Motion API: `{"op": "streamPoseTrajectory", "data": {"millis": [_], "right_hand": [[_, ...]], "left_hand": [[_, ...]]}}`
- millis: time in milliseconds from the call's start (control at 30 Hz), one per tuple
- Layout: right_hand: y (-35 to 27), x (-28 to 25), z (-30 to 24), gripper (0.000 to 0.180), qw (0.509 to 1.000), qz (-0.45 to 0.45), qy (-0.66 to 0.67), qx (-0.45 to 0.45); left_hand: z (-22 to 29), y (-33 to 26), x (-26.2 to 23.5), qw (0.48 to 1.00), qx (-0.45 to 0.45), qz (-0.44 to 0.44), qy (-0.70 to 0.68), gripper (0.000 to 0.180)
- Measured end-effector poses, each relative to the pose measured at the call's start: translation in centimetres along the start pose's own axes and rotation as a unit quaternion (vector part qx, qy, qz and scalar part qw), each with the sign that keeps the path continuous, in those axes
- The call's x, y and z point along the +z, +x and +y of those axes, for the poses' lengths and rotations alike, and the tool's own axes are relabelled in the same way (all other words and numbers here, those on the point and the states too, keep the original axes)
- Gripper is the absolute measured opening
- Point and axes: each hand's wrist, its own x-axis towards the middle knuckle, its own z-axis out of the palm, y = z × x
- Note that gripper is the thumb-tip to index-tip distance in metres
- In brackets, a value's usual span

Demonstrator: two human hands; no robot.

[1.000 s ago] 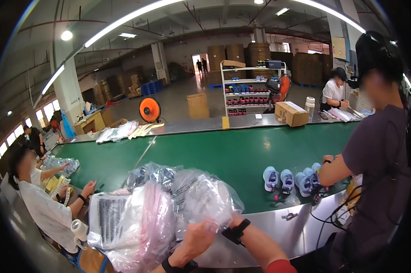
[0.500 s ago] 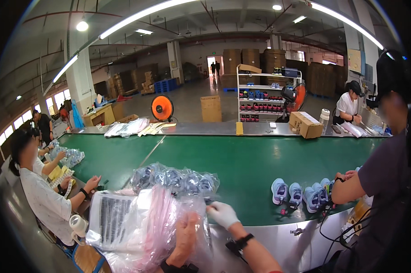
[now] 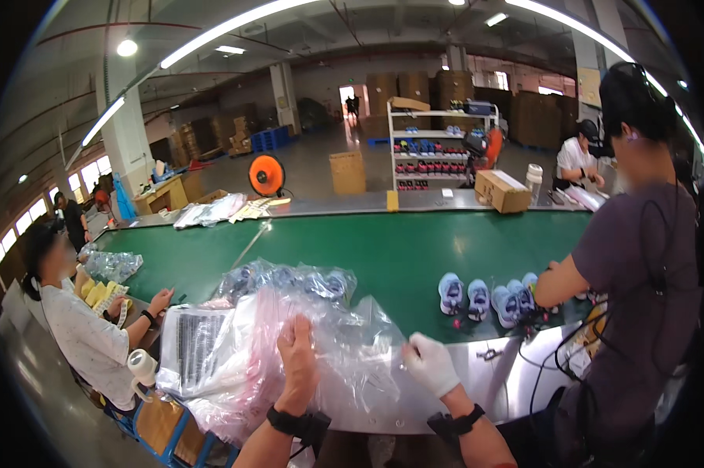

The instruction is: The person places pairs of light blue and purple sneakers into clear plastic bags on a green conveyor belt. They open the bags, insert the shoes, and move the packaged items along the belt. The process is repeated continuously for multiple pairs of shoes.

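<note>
A clear plastic bag is stretched between my two hands over the near edge of the bench. My bare left hand is closed on its left side, beside a pile of clear and pinkish plastic bags. My right hand, in a white glove, pinches the bag's right edge with curled fingers. Just beyond lie bagged blue-grey shoes on the green belt. Several light blue and purple shoes stand unwrapped on the belt, right of my right hand.
A co-worker in a dark shirt stands close on my right, arms over the shoes. Another in white sits at left, near a white bottle and a wooden stool. Across the green belt sits a cardboard box.
My right hand has moved away to the right from my left hand, drawing the clear bag out wide between them. The view has shifted, and the right co-worker stands more upright.
</note>
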Motion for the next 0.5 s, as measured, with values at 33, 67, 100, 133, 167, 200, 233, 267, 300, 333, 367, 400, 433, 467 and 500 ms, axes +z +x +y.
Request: {"op": "streamPoseTrajectory", "data": {"millis": [33, 67, 100, 133, 167, 200, 233, 267, 300, 333, 367, 400, 433, 467, 500], "right_hand": [[0.1, -0.3, -1.1, 0.025, 0.993, 0.062, -0.092, -0.047], [0.1, -1.0, -2.1, 0.025, 0.969, 0.125, -0.186, -0.100], [-0.4, -1.8, -2.8, 0.023, 0.972, 0.160, -0.158, -0.071], [-0.8, -2.5, -3.8, 0.022, 0.949, 0.198, -0.203, -0.139], [-0.9, -2.5, -4.8, 0.022, 0.918, 0.232, -0.247, -0.206], [-0.9, -2.1, -5.4, 0.022, 0.916, 0.171, -0.232, -0.278], [-0.8, -1.0, -5.8, 0.022, 0.908, 0.108, -0.210, -0.346], [-0.1, 1.0, -5.6, 0.022, 0.908, 0.039, -0.177, -0.377], [0.9, 2.6, -4.9, 0.022, 0.903, -0.028, -0.154, -0.401], [1.5, 4.4, -3.3, 0.022, 0.909, -0.052, -0.145, -0.388], [1.8, 6.5, -1.4, 0.022, 0.922, -0.063, -0.123, -0.363], [2.7, 8.0, 0.3, 0.022, 0.934, -0.078, -0.112, -0.331], [3.2, 8.2, 1.4, 0.022, 0.944, -0.082, -0.116, -0.298], [3.9, 8.1, 2.4, 0.022, 0.953, -0.082, -0.129, -0.261], [4.6, 7.5, 2.9, 0.023, 0.958, -0.079, -0.151, -0.229]], "left_hand": [[0.1, 0.0, 0.5, 0.998, 0.046, -0.006, 0.048, 0.018], [0.1, -0.2, 0.9, 0.991, 0.097, -0.016, 0.090, 0.019], [0.1, -0.5, 0.8, 0.990, 0.095, -0.029, 0.104, 0.020], [0.3, -0.5, 1.0, 0.988, 0.098, -0.044, 0.111, 0.021], [0.5, -0.6, 1.4, 0.986, 0.102, -0.059, 0.119, 0.023], [0.5, -1.2, 2.1, 0.978, 0.107, -0.088, 0.158, 0.023], [0.4, -2.0, 2.7, 0.966, 0.113, -0.116, 0.201, 0.023], [0.5, -2.9, 3.2, 0.952, 0.120, -0.142, 0.244, 0.023], [1.0, -4.2, 3.9, 0.928, 0.113, -0.204, 0.292, 0.019], [1.4, -5.8, 4.3, 0.896, 0.105, -0.268, 0.337, 0.016], [1.3, -6.8, 3.4, 0.755, 0.318, -0.402, 0.409, 0.005], [1.5, -8.5, 3.5, 0.774, 0.312, -0.491, 0.250, 0.006], [2.5, -10.1, 3.8, 0.713, 0.267, -0.558, 0.328, 0.013], [2.2, -10.7, 2.9, 0.679, 0.246, -0.610, 0.326, 0.016], [1.3, -10.1, 2.0, 0.698, 0.263, -0.581, 0.325, 0.014]]}}
